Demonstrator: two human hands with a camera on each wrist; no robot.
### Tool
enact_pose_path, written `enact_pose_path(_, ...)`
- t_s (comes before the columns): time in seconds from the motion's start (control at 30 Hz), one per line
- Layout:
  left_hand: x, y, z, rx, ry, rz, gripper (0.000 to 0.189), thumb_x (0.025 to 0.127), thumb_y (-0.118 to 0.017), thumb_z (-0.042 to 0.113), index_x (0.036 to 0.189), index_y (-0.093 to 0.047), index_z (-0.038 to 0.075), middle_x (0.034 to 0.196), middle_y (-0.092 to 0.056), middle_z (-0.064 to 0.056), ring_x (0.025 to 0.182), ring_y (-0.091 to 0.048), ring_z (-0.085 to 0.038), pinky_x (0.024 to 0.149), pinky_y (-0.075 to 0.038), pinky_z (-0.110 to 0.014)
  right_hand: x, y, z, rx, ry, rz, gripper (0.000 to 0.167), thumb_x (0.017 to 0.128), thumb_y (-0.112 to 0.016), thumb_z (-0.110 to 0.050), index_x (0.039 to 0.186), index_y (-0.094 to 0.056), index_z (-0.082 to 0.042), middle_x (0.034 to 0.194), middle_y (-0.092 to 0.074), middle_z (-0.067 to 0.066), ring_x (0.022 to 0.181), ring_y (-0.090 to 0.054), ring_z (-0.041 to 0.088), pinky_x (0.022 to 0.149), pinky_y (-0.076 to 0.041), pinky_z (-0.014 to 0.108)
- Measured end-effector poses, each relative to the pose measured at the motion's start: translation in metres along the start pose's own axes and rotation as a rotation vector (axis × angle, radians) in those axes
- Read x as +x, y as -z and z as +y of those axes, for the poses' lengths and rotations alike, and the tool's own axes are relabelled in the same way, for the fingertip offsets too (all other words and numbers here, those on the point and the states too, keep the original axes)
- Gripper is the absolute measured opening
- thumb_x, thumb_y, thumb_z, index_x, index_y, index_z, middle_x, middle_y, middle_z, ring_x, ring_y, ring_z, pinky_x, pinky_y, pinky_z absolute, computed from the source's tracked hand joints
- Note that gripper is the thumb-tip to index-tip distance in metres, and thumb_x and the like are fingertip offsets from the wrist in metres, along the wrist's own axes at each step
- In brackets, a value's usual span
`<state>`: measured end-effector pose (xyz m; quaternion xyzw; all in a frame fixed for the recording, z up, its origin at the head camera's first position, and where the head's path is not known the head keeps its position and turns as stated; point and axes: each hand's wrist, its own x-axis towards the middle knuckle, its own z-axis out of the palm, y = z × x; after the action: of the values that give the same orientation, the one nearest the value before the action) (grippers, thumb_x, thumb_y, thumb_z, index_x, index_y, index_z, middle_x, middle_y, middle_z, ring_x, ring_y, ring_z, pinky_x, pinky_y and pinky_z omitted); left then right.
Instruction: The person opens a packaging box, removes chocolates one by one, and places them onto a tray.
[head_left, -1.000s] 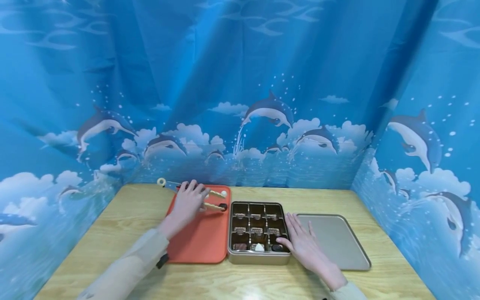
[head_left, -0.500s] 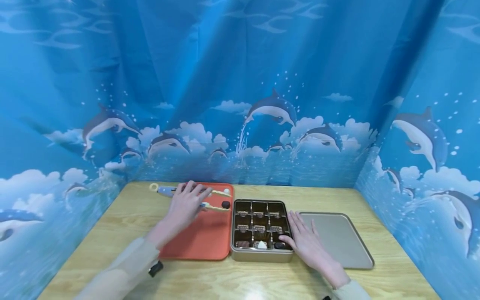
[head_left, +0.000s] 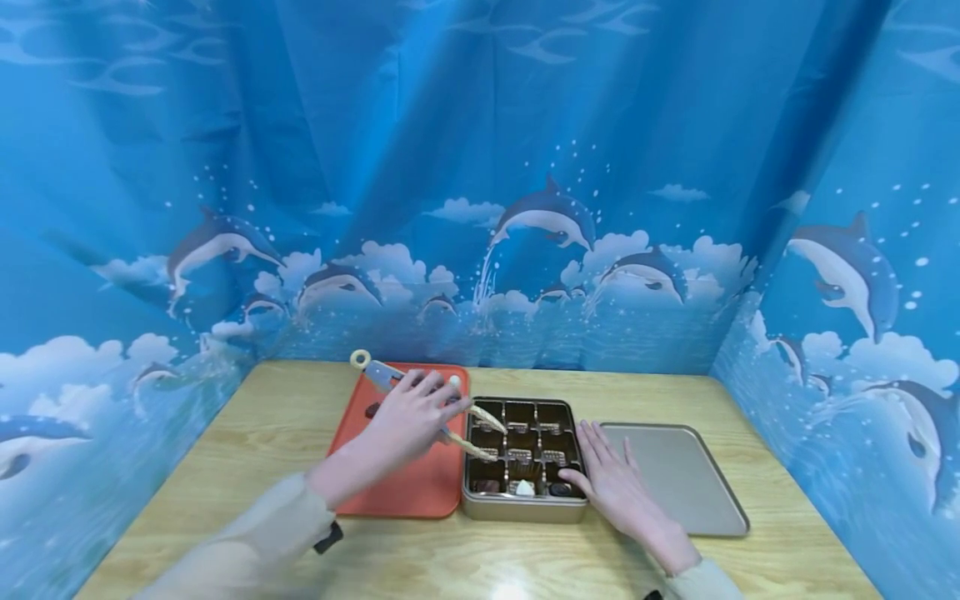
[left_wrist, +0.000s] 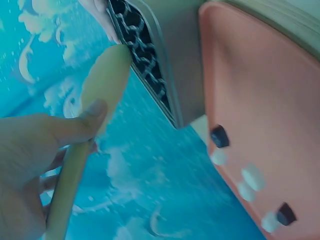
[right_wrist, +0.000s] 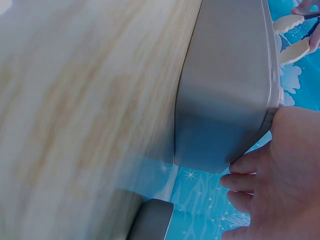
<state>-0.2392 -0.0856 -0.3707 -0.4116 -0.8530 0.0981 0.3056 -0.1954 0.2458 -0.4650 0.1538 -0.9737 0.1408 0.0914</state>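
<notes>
My left hand (head_left: 414,417) grips a pair of tongs (head_left: 381,375) with a grey-blue handle and cream tips. The tips stand apart over the left column of a gold tin box (head_left: 525,510) with a dark divided insert; no piece shows between them. In the front row of compartments lie a brown chocolate (head_left: 487,486), a white chocolate (head_left: 523,488) and a dark chocolate (head_left: 559,489). My right hand (head_left: 611,483) rests against the tin's right side, fingers straight, thumb over the rim. In the left wrist view, my left thumb presses along one tong arm (left_wrist: 75,165).
Left of the tin lies an orange-red tray (head_left: 405,496). White pieces (left_wrist: 253,177) and dark pieces (left_wrist: 286,214) lie along its far side. A flat metal lid (head_left: 682,479) lies right of the tin. A blue dolphin-print curtain (head_left: 480,167) surrounds the wooden table (head_left: 375,558).
My left hand has carried the tongs rightward and nearer, from the tray's far right corner to over the tin. The right hand stays at the tin.
</notes>
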Motion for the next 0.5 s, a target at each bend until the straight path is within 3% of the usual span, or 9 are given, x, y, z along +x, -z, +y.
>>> enact_pose_path(0.17, 0.011, 0.012, 0.013, 0.107, -0.076, -0.066, 0.049, 0.070, -0.087, 0.046, 0.115, -0.074, 0.030, 0.103, -0.068, 0.011, 0.094, -0.050, -0.018, 0.081, -0.039, -0.034, 0.000, 0.000, 0.000, -0.005, 0.001, -0.002, 0.079, 0.103, -0.049, -0.050, 0.156, -0.024, 0.003, 0.162, -0.022, 0.020, 0.151, -0.020, 0.039, 0.118, -0.008, 0.066)
enact_pose_path(0.37, 0.023, 0.021, 0.028, 0.220, -0.129, -0.236, 0.035, 0.074, -0.088, 0.037, 0.107, -0.075, 0.033, 0.103, -0.069, 0.013, 0.101, -0.054, -0.017, 0.087, -0.039, -0.035, 0.000, 0.000, 0.000, -0.007, 0.004, 0.007, 0.079, 0.103, -0.050, -0.049, 0.156, -0.025, 0.004, 0.162, -0.023, 0.020, 0.151, -0.021, 0.039, 0.118, -0.009, 0.066)
enact_pose_path(0.5, 0.031, 0.019, 0.038, 0.285, -0.151, -0.257, 0.019, 0.078, -0.084, 0.036, 0.096, -0.078, 0.035, 0.098, -0.070, 0.015, 0.103, -0.055, -0.013, 0.087, -0.039, -0.034, 0.000, 0.000, 0.000, -0.006, 0.004, 0.007, 0.080, 0.103, -0.050, -0.050, 0.156, -0.025, 0.003, 0.162, -0.023, 0.021, 0.151, -0.021, 0.039, 0.118, -0.008, 0.067)
